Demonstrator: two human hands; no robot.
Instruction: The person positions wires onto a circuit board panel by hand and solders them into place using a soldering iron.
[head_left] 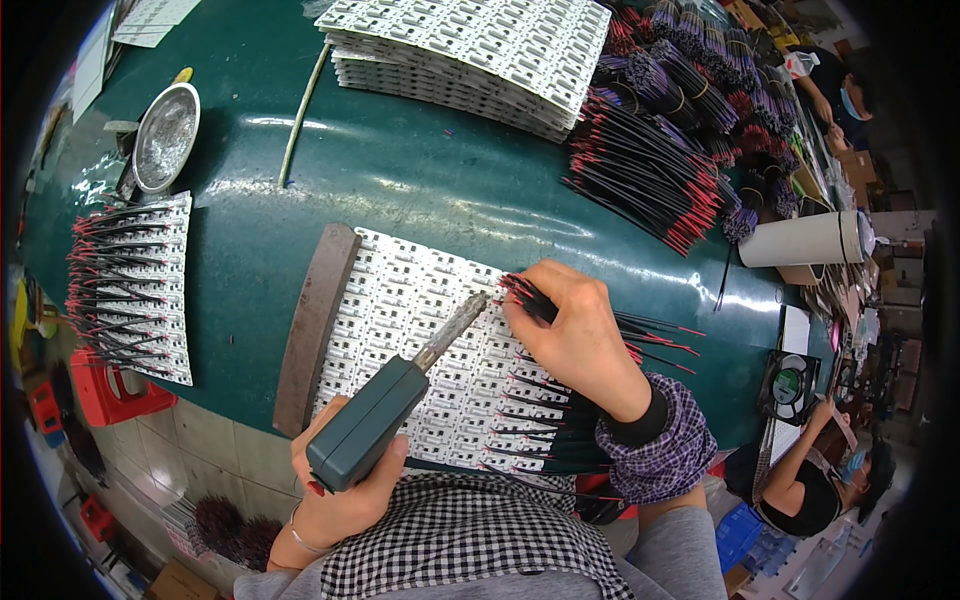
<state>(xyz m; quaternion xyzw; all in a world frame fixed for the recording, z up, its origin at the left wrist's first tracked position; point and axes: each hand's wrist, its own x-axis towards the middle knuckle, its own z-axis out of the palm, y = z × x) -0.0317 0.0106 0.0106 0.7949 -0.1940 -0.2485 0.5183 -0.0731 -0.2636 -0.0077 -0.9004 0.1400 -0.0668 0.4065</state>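
Observation:
My left hand [350, 505] is closed around the dark green body of a soldering gun [372, 420]. Its metal tip reaches up and right to the upper right edge of a white circuit board panel [415, 310]. Pinched in my right hand [583, 335] is a bunch of black wires [530, 297] with red ends, close beside the tip. Down the panel's right edge, several attached wires [530, 412] stick out to the right. A brown bar [316, 330] lies along the panel's left edge. My right palm hides part of the wires.
Stacked white panels [460, 60] stand at the back, beside a large pile of wires [650, 165]. A wired panel [165, 290] and a metal bowl [167, 138] are at the left. A small fan [790, 383] sits at the right, near a co-worker [815, 475].

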